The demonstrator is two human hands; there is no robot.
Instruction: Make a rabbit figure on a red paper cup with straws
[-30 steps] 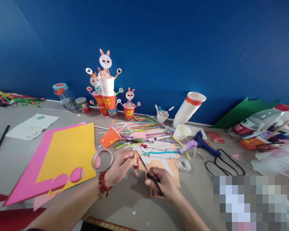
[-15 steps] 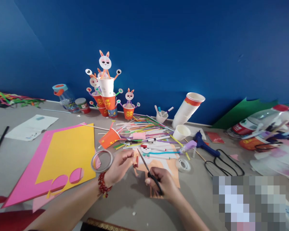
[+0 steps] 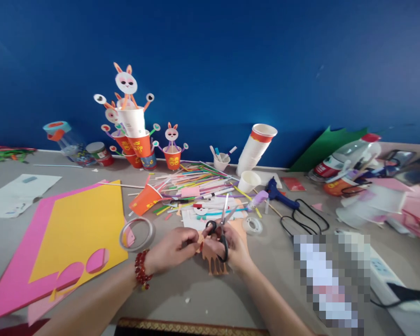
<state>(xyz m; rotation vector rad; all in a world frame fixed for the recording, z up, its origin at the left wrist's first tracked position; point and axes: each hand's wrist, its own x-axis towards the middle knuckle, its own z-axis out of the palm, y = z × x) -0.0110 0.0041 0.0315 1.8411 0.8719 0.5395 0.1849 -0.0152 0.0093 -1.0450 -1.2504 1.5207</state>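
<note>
Black-handled scissors [image 3: 224, 233] are held in my right hand [image 3: 233, 247], their blades spread and pointing up and away. My left hand [image 3: 175, 247], with a red bead bracelet [image 3: 142, 269] at the wrist, pinches a small orange paper piece [image 3: 199, 243]. The fingertips of both hands nearly meet at this piece. Below them, cut orange paper [image 3: 217, 265] with narrow strips hangs near my right hand. Behind my right hand an orange sheet [image 3: 243, 231] lies on the table, partly covered by markers and white paper.
Yellow card [image 3: 91, 224] on pink card [image 3: 7, 280] lies left, beside a tape roll [image 3: 137, 234]. Colored sticks [image 3: 192, 182], rabbit-decorated cups [image 3: 131, 121] and stacked cups [image 3: 255, 147] stand behind. A blue glue gun [image 3: 283, 198] and its cable are at right.
The view has shifted to the right. The scissors have turned more upright and their blades have spread. My hands have come closer together.
</note>
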